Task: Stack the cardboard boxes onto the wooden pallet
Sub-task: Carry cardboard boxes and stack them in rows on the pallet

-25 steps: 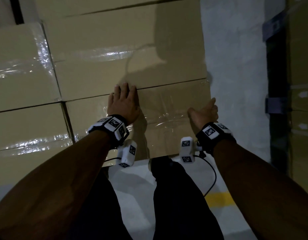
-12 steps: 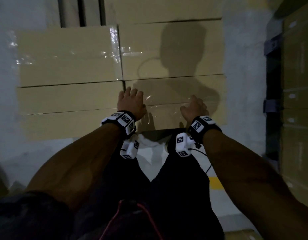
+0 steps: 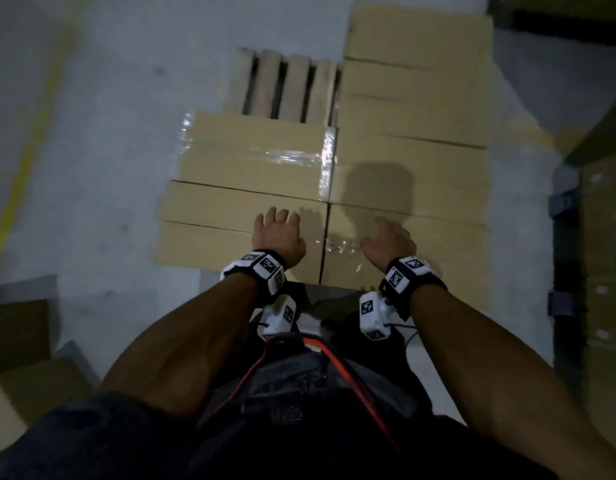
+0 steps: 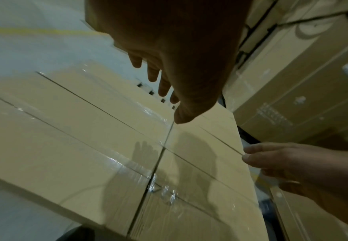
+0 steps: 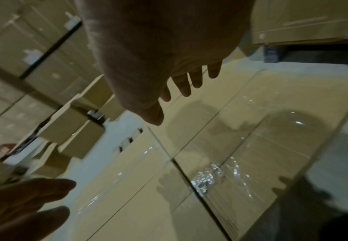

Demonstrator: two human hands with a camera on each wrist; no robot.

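Comparing this moment with the views half a second and one second back, both hands have lifted off the near right cardboard box (image 3: 403, 258): then the left palm lay flat on its top and the right hand cupped its right side, now neither touches it, and the head view has pulled back and up. By that evidence the box is released and placed, so this placement looks complete and the next box can be fetched. The wooden pallet (image 3: 285, 88) lies on the pale concrete floor (image 3: 92, 133); only its far left corner is bare, showing parallel slats with dark gaps. The cardboard boxes cover the rest of the pallet, butted edge to edge in two columns; the right column (image 3: 413, 109) runs to the far edge, the left column (image 3: 254, 174) stops short of it. The boxes are flat rectangular cartons of matte tan board with straight dark seams. Clear glossy tape (image 3: 292, 155), wrinkled and glinting, crosses their tops and wraps the seam edges. The left hand (image 3: 278, 237) hovers over the near edge with fingers spread and straight, holding nothing. The right hand (image 3: 389, 242) hovers likewise, fingers loosely extended, empty.
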